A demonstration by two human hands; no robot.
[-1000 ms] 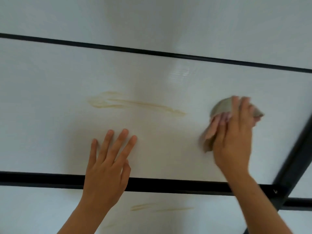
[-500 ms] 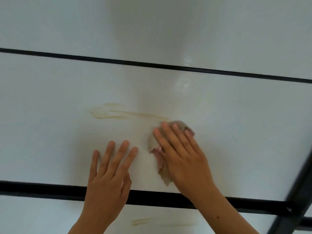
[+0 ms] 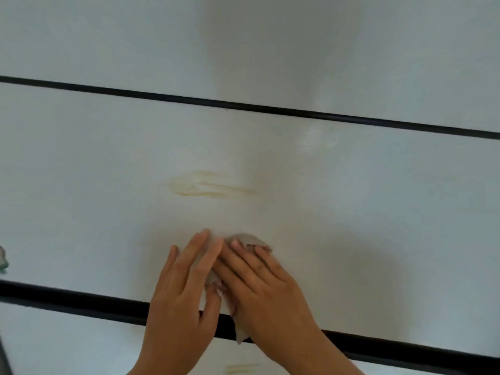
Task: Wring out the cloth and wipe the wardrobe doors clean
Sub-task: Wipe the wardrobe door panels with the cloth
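Smear runs horizontally, above-left of the right hand, whose straight fingers press the cloth; left hand lies flat on the door.

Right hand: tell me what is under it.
The right hand presses a grey cloth flat to the white door panel; cloth edges show past the fingertips and below the palm. Its middle and the panel beneath are covered and cannot be seen.

I found the flat door panel open above and to the right of the right hand. The left hand lay against it, blocking leftward travel. 2 rails bounded the panel: upper rail, lower rail.
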